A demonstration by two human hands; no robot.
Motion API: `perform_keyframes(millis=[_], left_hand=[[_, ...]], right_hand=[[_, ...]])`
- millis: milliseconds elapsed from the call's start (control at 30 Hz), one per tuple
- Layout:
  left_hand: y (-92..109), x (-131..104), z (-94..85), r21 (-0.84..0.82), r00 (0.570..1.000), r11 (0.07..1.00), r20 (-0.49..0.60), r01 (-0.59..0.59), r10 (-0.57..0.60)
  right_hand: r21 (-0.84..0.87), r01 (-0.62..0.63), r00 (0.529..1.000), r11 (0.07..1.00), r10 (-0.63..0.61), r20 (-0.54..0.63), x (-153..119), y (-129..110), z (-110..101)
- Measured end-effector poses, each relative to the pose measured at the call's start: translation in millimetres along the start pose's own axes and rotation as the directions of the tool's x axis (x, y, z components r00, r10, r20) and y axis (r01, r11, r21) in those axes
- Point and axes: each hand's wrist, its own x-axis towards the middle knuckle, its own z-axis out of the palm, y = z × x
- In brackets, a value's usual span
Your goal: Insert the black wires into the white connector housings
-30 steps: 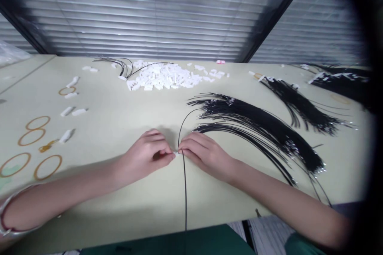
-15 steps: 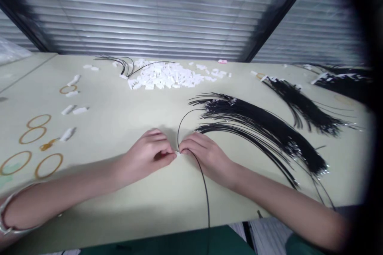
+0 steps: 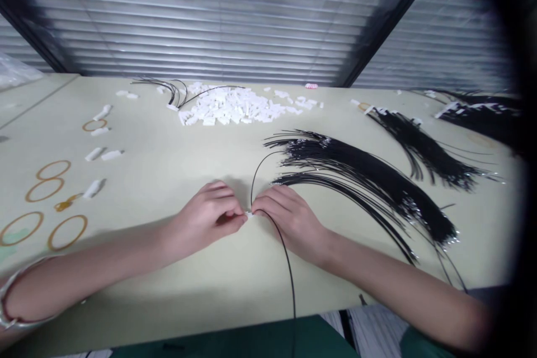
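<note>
Where left hand pinches, white piece mostly hidden, wire cropped below

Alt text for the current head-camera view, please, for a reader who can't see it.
The left hand pinches a small white piece and the right hand holds a thin black wire close beside it, over a pale table. A heap of white pieces lies beyond the hands, black wire bundles to the right and tan bands to the left.
</note>
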Motion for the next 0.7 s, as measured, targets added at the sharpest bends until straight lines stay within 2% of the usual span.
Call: perform_keyframes(millis=[133,300,700], left_hand=[[0.4,-0.8,-0.3,0.010,1.000,1.000,0.014,-0.004,0.004],[0.0,-1.2,0.2,0.013,1.000,1.000,0.007,-0.006,0.006],[-0.4,0.1,1.5,0.010,1.000,1.000,0.005,-0.005,0.005]], right_hand=[[0.041,-0.028,0.997,0.999,0.031,-0.075,1.3,-1.0,0.9],[0.023,-0.014,1.000,1.000,0.014,0.001,0.2,1.8,3.3],[-0.021,-0.027,1.000,0.999,0.027,-0.008,-1.8,1.9,3.1]])
